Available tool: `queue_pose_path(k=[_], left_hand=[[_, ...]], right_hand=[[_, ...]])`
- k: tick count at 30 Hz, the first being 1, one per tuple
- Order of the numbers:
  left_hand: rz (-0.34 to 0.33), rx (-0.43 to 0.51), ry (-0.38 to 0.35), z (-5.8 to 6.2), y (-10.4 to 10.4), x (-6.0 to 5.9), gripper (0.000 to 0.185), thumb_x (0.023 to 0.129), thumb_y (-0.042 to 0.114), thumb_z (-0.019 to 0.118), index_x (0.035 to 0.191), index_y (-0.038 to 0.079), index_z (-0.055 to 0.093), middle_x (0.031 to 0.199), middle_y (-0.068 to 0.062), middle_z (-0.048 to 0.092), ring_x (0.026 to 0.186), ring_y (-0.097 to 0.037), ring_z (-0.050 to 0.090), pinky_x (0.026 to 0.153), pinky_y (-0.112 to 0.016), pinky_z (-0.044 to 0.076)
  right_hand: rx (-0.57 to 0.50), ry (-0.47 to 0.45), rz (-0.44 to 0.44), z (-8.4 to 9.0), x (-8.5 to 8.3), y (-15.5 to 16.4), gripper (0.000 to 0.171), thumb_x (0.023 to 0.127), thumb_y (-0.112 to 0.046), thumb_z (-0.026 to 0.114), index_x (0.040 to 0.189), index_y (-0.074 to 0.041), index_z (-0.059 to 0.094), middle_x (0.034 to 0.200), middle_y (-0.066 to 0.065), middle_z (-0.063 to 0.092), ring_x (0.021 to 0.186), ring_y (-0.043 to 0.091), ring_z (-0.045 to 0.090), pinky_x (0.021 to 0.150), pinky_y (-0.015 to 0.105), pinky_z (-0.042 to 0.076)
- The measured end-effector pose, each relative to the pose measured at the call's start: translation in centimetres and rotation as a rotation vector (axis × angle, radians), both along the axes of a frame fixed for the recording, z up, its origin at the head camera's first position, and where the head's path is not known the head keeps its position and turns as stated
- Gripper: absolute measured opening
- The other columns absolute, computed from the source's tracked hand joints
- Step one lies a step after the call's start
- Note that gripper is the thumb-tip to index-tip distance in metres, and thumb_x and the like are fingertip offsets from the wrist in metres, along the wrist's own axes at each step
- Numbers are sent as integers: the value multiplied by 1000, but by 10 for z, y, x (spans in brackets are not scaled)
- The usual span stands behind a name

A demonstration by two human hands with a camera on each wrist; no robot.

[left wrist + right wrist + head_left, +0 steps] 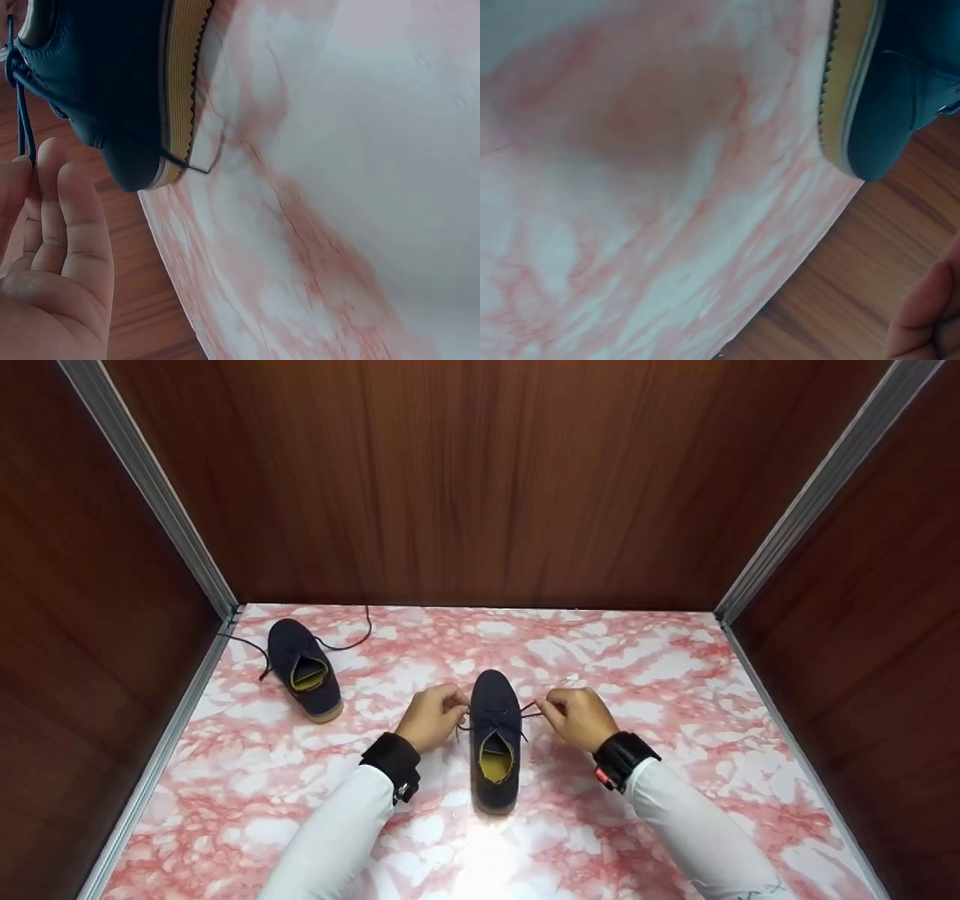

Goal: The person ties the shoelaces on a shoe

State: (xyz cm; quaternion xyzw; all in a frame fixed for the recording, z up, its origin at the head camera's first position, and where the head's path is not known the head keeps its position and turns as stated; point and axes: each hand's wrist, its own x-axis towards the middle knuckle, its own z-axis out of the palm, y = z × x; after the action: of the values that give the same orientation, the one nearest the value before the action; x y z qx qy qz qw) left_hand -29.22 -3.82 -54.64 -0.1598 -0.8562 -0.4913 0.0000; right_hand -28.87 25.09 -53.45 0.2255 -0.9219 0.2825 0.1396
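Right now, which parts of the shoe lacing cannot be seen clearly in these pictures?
- Head view: the thin dark lace of the navy suede shoe is too small to show any knot.
- Head view: both grips are hidden by the backs of the left hand and right hand.
- Right wrist view: the hand is cut off by the edge, and the picture is blurred.

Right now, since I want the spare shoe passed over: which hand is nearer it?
Left. The left hand pinches a lace beside the middle shoe, on the spare shoe's side; the right hand is beyond the middle shoe.
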Motion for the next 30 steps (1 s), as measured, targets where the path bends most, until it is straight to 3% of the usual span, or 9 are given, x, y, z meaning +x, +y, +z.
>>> queue_pose_path(k=[6, 19, 25, 30], left_hand=[[-6, -52, 15, -1, -8, -1, 8, 95, 2, 68, 90, 8, 70, 88, -15, 77, 70, -6, 66, 75, -29, 57], [-8, -153, -37, 0, -24, 2, 9, 95, 0, 65, 90, 6, 68, 88, -15, 76, 72, -9, 65, 73, -30, 54], [-17, -116, -70, -3, -22, 2, 16, 94, 3, 62, 106, 3, 73, 82, -5, 69, 73, -9, 59, 76, -29, 51], [-40, -103, -92, -4, -19, 4, 20, 96, 7, 61, 111, 1, 73, 91, -6, 73, 82, -11, 60, 84, -32, 52]], right_hand=[[32, -4, -34, -7, 0, 8, 48, 98, -18, 70, 57, -15, 47, 55, -14, 33, 52, 4, 35, 53, 22, 26], [-20, -154, -93, -19, -2, 16, 49, 101, -19, 68, 56, -16, 49, 53, -12, 38, 52, 5, 40, 55, 22, 32], [-116, -387, -38, -26, 0, 18, 34, 103, -36, 67, 80, -12, 68, 66, -9, 55, 62, 6, 49, 60, 22, 40], [-25, -534, 12, -36, 3, 20, 31, 92, -42, 79, 102, -14, 70, 77, -5, 63, 69, 7, 55, 67, 24, 46]])
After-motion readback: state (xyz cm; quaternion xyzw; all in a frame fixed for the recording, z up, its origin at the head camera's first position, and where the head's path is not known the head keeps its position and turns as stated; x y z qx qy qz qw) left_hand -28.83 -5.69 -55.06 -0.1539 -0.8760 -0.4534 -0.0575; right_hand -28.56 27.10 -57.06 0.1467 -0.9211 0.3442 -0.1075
